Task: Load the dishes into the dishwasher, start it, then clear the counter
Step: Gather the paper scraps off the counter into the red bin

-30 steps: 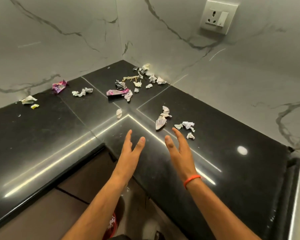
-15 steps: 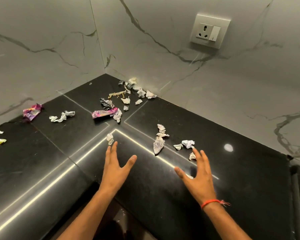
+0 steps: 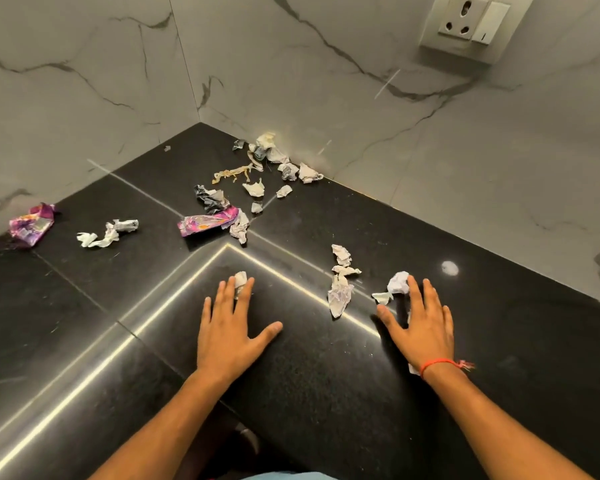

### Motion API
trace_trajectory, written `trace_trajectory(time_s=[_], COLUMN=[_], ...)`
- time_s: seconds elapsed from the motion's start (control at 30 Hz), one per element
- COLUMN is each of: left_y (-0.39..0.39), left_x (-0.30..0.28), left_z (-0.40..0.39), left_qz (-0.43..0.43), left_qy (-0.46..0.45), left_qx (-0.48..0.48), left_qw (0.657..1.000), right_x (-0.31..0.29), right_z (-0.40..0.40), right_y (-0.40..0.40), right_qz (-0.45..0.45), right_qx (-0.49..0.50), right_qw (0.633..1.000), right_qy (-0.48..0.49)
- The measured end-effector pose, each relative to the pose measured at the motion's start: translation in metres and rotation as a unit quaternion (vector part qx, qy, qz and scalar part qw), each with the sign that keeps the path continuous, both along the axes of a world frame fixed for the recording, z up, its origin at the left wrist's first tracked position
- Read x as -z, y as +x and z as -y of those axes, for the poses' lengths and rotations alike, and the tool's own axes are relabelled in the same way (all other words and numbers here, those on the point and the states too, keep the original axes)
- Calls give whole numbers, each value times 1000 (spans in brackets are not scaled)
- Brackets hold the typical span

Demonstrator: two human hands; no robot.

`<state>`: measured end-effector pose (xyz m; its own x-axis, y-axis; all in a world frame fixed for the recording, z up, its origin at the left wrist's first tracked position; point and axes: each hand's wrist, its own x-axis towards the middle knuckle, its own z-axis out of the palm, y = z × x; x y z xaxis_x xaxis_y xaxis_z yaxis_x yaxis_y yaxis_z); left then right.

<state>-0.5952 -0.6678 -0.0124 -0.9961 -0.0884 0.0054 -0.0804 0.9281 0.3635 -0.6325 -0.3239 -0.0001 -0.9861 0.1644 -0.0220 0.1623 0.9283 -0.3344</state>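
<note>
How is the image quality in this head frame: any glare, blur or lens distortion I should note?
Head view: sharp, no motion blur on the left hand or right hand; the glossy black stone counter mirrors bright light strips and a round lamp spot; wide-angle bending tilts the white wall socket; warm, dim lighting with soft shadows.

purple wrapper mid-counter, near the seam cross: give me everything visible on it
The long purple foil-like snack wrapper lies flat on the black polished stone counter, flattened and crinkled, long axis running left to right, right end slightly farther back. Pink and orange print shows; the text is unreadable. Its right end meets a crumpled white paper scrap; a crumpled grey-black scrap sits just behind. Neither hand touches it.
</note>
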Motion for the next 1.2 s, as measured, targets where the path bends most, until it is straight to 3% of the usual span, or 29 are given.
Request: trace_trajectory(time_s=[0.1, 0.3, 0.47, 0.63, 0.77, 0.87, 0.97, 1.13, 1.2], left_y=[0, -6, -43, -124, -174, -183, -159, -102, -102], left_x=[-2, -1, -10, -33, -41, -28, -9, -6, -10], left_z=[-2, -1, 15, 57, 89, 92, 65, 14, 11], left_qz=[21, 28, -9, -75, -10, 68, 67, 3, -18], left_qy=[-32, -53, 37, 71, 49, 14, -78, -36, 4], left_qx=[43, 155, 120, -29, -82, -9, 62, 251, 265], left_qw=[998, 986, 992, 994, 995, 998, 993, 967, 964], right_x=[-1, 0, -4, -3, 0, 1, -1, -2, -4], right_z=[34, 93, 66, 22, 24, 24, 24, 26, 26], right_y=[-22, -28, -38, -30, -28, -29, -30, -30, -30], right_qz=[2, 10, -25, -29, -16, -9, -5, 3, 5], right_qx=[-52, -273, -245, -175, -173, -176, -173, -171, -170], right_qw=[999, 962, 966, 981, 985, 984, 985, 985, 985], right_qy=[-9, 14, -83, -83, -6, 12, 16, 15, 14])
